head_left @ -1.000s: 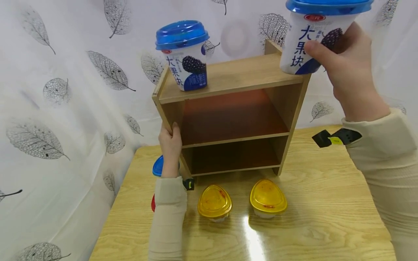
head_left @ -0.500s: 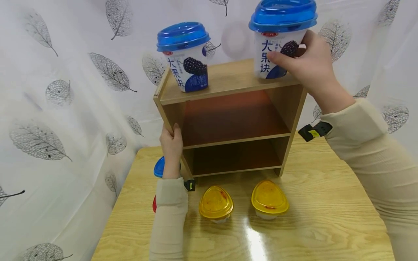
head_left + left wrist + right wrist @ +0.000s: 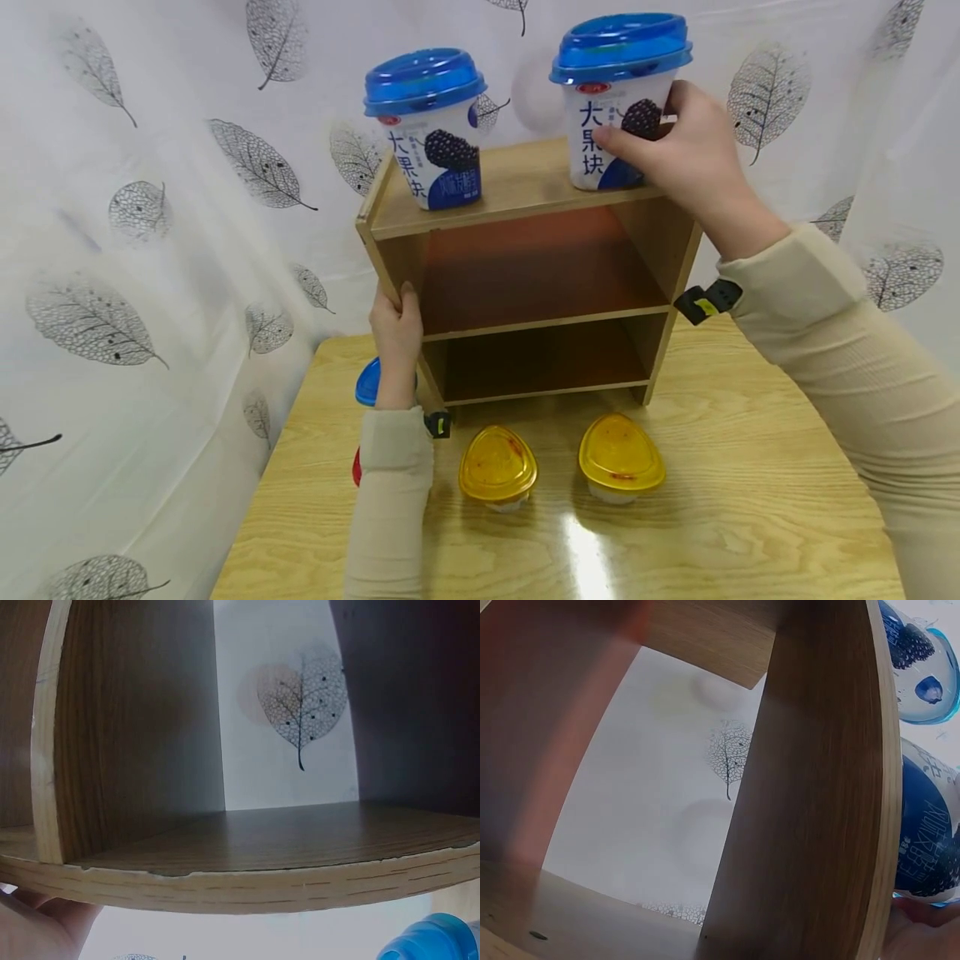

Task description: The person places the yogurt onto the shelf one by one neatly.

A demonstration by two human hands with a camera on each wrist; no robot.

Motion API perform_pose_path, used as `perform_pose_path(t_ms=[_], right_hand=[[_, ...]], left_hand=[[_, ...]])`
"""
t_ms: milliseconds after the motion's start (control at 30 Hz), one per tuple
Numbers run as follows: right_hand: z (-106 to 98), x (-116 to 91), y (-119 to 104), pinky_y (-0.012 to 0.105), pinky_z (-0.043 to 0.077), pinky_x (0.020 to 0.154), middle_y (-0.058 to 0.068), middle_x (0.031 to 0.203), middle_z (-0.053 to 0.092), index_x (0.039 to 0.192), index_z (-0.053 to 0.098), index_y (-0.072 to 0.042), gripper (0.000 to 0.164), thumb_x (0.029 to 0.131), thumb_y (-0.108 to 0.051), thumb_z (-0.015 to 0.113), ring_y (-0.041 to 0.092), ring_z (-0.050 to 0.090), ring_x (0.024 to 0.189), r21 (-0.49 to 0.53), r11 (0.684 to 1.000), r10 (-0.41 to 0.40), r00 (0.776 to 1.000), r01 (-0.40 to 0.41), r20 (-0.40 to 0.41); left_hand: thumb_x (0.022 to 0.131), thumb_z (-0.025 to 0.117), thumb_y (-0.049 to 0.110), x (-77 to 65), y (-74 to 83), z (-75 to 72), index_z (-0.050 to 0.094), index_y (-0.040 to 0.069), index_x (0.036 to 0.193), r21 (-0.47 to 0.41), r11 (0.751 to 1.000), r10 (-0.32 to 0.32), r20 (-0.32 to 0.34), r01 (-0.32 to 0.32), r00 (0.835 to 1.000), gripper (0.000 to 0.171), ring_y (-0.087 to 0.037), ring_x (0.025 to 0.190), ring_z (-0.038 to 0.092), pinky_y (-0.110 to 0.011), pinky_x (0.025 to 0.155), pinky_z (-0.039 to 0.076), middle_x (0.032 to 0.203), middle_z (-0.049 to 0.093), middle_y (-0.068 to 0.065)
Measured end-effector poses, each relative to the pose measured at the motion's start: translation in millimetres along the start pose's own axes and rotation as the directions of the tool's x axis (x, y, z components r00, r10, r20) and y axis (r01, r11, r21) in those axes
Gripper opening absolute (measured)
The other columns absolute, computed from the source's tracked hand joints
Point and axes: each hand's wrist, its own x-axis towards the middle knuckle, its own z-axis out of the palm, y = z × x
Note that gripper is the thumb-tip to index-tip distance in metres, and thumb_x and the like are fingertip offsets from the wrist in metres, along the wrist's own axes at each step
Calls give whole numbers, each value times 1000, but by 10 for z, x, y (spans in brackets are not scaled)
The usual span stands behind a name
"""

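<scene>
In the head view my right hand [image 3: 693, 158] grips a white yogurt cup [image 3: 588, 137] with a blue domed lid and a blackberry picture, thumb across its front. The cup is upright, its base right at the top board of a small wooden shelf [image 3: 525, 187]. To its left on that board stands a matching yogurt cup [image 3: 427, 158]. My left hand [image 3: 397, 329] holds the shelf's left side panel, thumb on the front edge. Fingers of that hand [image 3: 41, 930] show under the panel in the left wrist view. The right wrist view shows the held cup [image 3: 926, 825] beside the top board.
Two cups with yellow lids [image 3: 498, 465] [image 3: 621, 454] stand on the wood-grain table [image 3: 750, 500] before the shelf. Left of it a blue lid [image 3: 367, 382] and a red lid [image 3: 356, 467] are partly hidden by the left arm. A leaf-patterned curtain [image 3: 187, 250] hangs behind.
My right hand has brought its yogurt cup leftward and down, from the upper right to the shelf's top board. The left hand keeps its grip on the side panel.
</scene>
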Motion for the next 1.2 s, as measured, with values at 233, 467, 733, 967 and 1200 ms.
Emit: perform_pose_path(t_ms=[233,467,733,967,1200], right_hand=[[24,49,-5,36,38,91,11,127,45,128,37,-7,67,77,-43,63,24,48,110,26,1000,16,1000,-16,20],[31,-7,19,34,30,98,9,135,35,137,24,-14,74,79,-42,61,21,37,120,82,996,15,1000,-17,24],[-65,-305,157,20,24,99,6,125,34,134,23,-5,67,78,-10,60,14,33,118,258,921,-196,921,291,-337],[-21,-506,540,24,29,95,7,111,39,125,30,2,61,70,1,56,17,37,107,379,810,-171,800,447,-576],[133,-572,1018,27,27,99,8,128,32,137,20,-7,73,77,-9,62,17,33,117,327,929,-62,944,174,-325]], left_hand=[[90,45,11,-5,-5,3,52,-6,107,9,1000,-4,4,4,1000,25,-31,95,54,-42,80,42,102,58,-23],[90,44,11,-14,-15,5,52,-6,106,0,1000,-2,4,2,1000,25,-31,95,54,-42,80,42,101,58,-24],[90,44,11,-2,-11,3,52,-6,105,-6,1000,5,-1,-5,1000,24,-30,91,55,-42,77,43,98,59,-23],[89,45,10,3,1,-5,52,-6,104,-12,1000,4,-3,-4,1000,23,-30,91,55,-42,77,43,98,59,-23],[90,44,12,-12,8,-8,52,-5,106,-24,1000,-7,10,7,1000,25,-30,92,54,-42,78,43,100,58,-23]])
